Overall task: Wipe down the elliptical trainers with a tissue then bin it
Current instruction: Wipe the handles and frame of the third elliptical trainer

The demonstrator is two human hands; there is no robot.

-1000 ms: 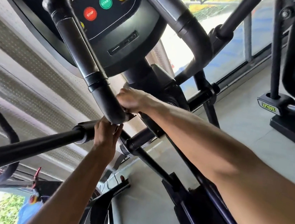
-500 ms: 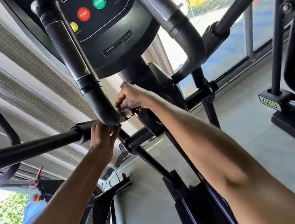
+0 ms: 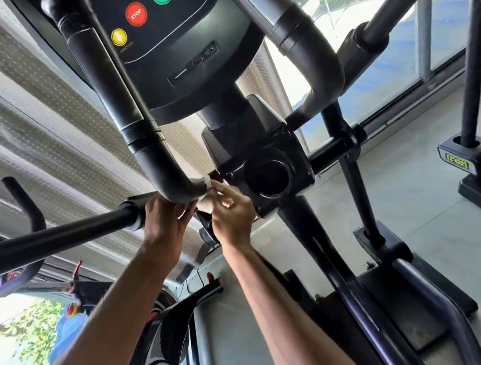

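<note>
Tissue (image 3: 205, 182) shows only as a small pale scrap, pressed against the inner end of the bent handlebar (image 3: 149, 147) where it joins the neck of the elliptical trainer (image 3: 273, 136), just left of the cup holder (image 3: 301, 169) and below the console (image 3: 176, 29). The right hand (image 3: 231, 216) reaches in from the near right, and its thumb and fingertips (image 3: 220, 190) pinch the scrap's right edge, fingers bent close with almost no gap. The left hand (image 3: 166, 224) comes up from below, fingers curled against the underside of the bend. Whether they nip the tissue's lower edge or merely brace on the bar, I cannot tell (the bar hides the fingertips).

By my reading, the tissue will behave as a light, limp thing with no stiffness of its own. It will fold and bunch wherever pressed, and it could tear or shed bits if dragged hard over the joint's seams and bolts, more so if it is damp. The best hold is probably a wad backed by several fingertips, not a pinch at one thin corner, so that pressure spreads and it wraps round the tube. The handlebar looks smooth and rigid, so the tissue should slide along it easily.
</note>
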